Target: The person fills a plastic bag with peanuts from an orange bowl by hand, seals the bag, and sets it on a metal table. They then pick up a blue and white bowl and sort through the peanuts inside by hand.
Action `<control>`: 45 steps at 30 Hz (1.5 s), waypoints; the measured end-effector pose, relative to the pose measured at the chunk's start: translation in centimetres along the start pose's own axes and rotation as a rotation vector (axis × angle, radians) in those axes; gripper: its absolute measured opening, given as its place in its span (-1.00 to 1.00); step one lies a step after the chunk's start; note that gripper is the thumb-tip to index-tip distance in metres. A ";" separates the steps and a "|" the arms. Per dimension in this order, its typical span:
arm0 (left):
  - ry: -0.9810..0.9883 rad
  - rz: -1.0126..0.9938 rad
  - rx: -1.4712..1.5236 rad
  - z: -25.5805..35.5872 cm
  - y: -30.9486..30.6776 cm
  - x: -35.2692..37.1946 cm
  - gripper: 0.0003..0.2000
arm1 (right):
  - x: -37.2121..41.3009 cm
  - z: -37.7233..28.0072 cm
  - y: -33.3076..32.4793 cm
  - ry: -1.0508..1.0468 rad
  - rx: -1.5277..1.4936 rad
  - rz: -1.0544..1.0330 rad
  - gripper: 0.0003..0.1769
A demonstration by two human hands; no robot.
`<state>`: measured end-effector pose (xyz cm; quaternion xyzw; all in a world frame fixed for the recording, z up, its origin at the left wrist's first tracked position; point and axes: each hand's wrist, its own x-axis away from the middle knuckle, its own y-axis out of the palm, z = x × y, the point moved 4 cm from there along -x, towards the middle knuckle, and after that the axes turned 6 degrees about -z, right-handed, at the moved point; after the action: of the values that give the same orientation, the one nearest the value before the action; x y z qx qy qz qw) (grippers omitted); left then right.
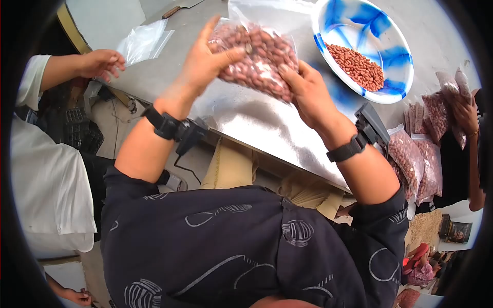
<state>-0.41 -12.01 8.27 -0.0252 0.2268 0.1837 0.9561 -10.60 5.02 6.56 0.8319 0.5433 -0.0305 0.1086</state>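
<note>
A clear plastic bag of red-skinned peanuts [254, 59] is held up over the metal table, between my two hands. My left hand [203, 61] grips its left end, thumb across the front and one finger pointing up. My right hand [308, 92] is closed on the lower right end, with the thumb on the front face. Right of the bag stands a blue-and-white basin [403, 77], with a pile of loose peanuts [357, 66] in its lower part.
Flat empty plastic bags [146, 42] lie on the metal table [246, 115] at the left, near a wooden-handled tool [172, 12]. Filled peanut bags [418, 159] stand at the right edge, where another person's hand [465, 115] holds more. A co-worker's hand [102, 64] reaches in from the left.
</note>
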 end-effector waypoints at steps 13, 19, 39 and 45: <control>-0.086 0.306 -1.040 -4.4 -12.3 -3.4 -0.39 | 6.9 0.3 0.3 0.192 0.217 -0.136 -0.48; 0.346 -0.025 -1.063 -1.5 -1.7 -2.5 -0.54 | 13.2 -0.9 -3.8 0.052 0.468 0.051 -0.55; 0.065 -0.306 -0.784 -4.5 6.2 7.5 -0.66 | 21.1 1.3 -10.2 -0.194 0.883 0.634 -0.66; -0.006 -0.070 -0.894 -4.4 -0.7 6.6 -0.70 | 21.5 1.7 -10.5 -0.233 0.799 0.672 -0.71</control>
<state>3.44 -11.00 1.34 -0.4429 0.1216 0.2312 0.8577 -11.26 28.01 -0.30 0.9277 0.1774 -0.2906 -0.1532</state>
